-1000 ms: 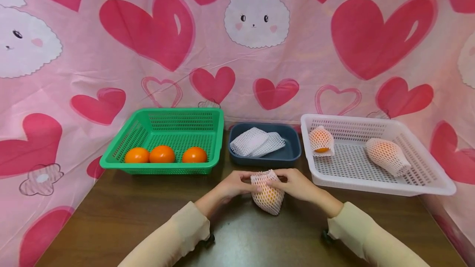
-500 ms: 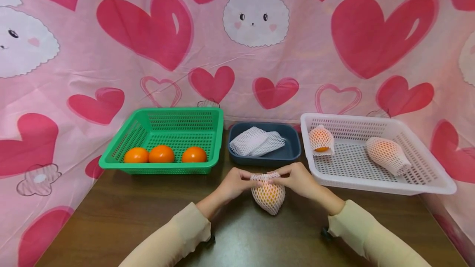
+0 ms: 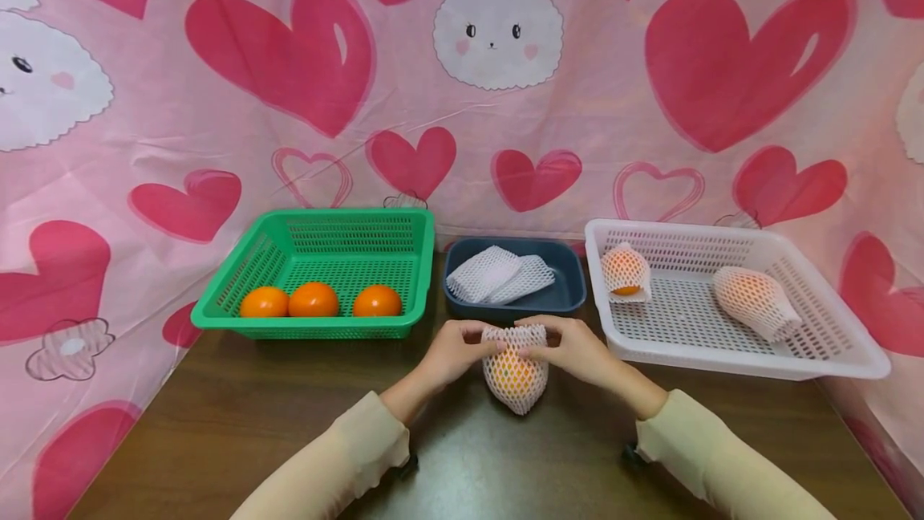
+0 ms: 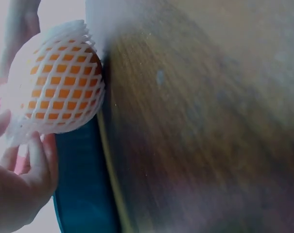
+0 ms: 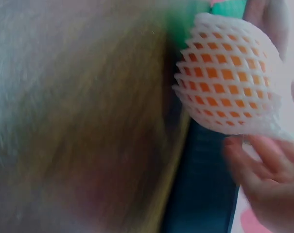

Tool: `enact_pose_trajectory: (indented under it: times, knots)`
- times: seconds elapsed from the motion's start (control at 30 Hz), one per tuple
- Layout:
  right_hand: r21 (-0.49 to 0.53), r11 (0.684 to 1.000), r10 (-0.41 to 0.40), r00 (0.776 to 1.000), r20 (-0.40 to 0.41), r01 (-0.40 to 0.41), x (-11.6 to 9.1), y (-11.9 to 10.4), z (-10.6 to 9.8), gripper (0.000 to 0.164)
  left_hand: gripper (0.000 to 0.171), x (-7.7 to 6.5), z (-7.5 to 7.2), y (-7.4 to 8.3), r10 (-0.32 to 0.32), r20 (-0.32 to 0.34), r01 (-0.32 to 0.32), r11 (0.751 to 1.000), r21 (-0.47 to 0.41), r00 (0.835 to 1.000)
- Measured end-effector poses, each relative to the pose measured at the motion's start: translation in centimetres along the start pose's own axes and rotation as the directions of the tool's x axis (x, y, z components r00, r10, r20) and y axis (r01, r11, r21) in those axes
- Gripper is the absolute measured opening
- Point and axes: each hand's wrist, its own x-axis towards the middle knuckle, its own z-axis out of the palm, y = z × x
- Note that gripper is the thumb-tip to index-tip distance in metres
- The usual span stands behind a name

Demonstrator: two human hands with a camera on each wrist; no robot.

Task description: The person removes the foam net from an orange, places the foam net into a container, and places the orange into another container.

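Note:
An orange [image 3: 516,376] sits inside a white foam net sleeve [image 5: 229,87] at the middle of the table [image 3: 520,472]. The sleeve's open end faces away from the person, and its narrow end points toward the front. My left hand [image 3: 453,353] pinches the left side of the sleeve's far rim between thumb and fingers. On the opposite side, my right hand [image 3: 577,351] holds the rim in the same way. Orange skin shows through the mesh in the left wrist view, where the left hand [image 4: 27,189] grips the gathered net end.
A green basket [image 3: 318,332] with 3 bare oranges stands at the back left. Behind the hands, a dark blue tray [image 3: 570,299] holds folded foam nets [image 3: 485,274]. The white basket [image 3: 693,358] at the right contains 2 netted oranges [image 3: 752,299].
Both hands have shifted their grip to the sleeve's far rim and spread it wider. The netted orange has moved slightly left and away from the person.

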Motion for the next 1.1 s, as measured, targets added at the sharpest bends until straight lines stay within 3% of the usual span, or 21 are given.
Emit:
enact_pose_trajectory:
  times: [0.1, 0.17, 0.27, 0.37, 0.57, 0.8, 0.87, 0.93, 1.03, 1.1]
  knots:
    - [-0.032, 0.999, 0.025, 0.994, 0.110, -0.022, -0.1, 0.4, -0.3, 0.053, 0.040, 0.0, 0.0, 0.0, -0.028, 0.064, 0.030, 0.999, -0.022, 0.998]
    - [-0.038, 0.999, 0.008, 0.990, 0.143, -0.002, -0.1, 0.5, -0.3, 0.046, 0.047, 0.0, 0.0, 0.0, -0.046, 0.114, 0.049, 0.999, -0.024, 0.992]
    - [-0.027, 0.999, -0.017, 0.991, 0.132, 0.021, -0.1, 0.6, -0.2, 0.029, 0.042, -0.2, 0.0, 0.1, -0.050, 0.157, 0.052, 0.999, -0.007, 0.986]
    - [-0.015, 1.000, -0.025, 0.996, 0.089, 0.027, 0.0, 0.4, -0.2, 0.019, 0.029, -0.4, 0.0, 0.2, -0.033, 0.133, 0.032, 0.999, 0.011, 0.991]
    - [-0.057, 0.997, -0.050, 0.999, -0.001, 0.050, 0.0, -0.4, -0.3, 0.018, 0.021, -0.4, 0.0, 0.2, 0.008, 0.053, -0.012, 0.998, 0.061, 0.999]
    - [-0.139, 0.976, -0.184, 0.976, -0.114, 0.167, -0.2, -1.6, 0.4, 0.007, 0.016, -0.2, -0.1, 0.4, 0.043, -0.045, -0.037, 0.993, 0.110, 0.998]
    - [-0.152, 0.970, -0.209, 0.969, -0.133, 0.189, -0.3, -1.8, 0.6, 0.012, 0.016, -0.2, -0.1, 0.4, 0.049, -0.061, -0.042, 0.993, 0.108, 0.997]
    - [-0.144, 0.974, -0.191, 0.975, -0.115, 0.173, -0.3, -1.9, 0.6, 0.028, 0.015, -0.2, -0.2, 0.4, 0.055, -0.076, -0.048, 0.995, 0.090, 0.996]
    - [-0.076, 0.994, -0.083, 0.996, -0.025, 0.081, -0.3, -1.7, 0.5, 0.058, 0.015, -0.2, -0.2, 0.3, 0.058, -0.097, -0.054, 0.998, 0.043, 0.994]
    - [-0.048, 0.998, -0.024, 0.999, 0.043, 0.026, -0.3, -1.4, 0.5, 0.068, 0.016, -0.2, -0.3, 0.2, 0.052, -0.105, -0.051, 0.999, 0.013, 0.993]
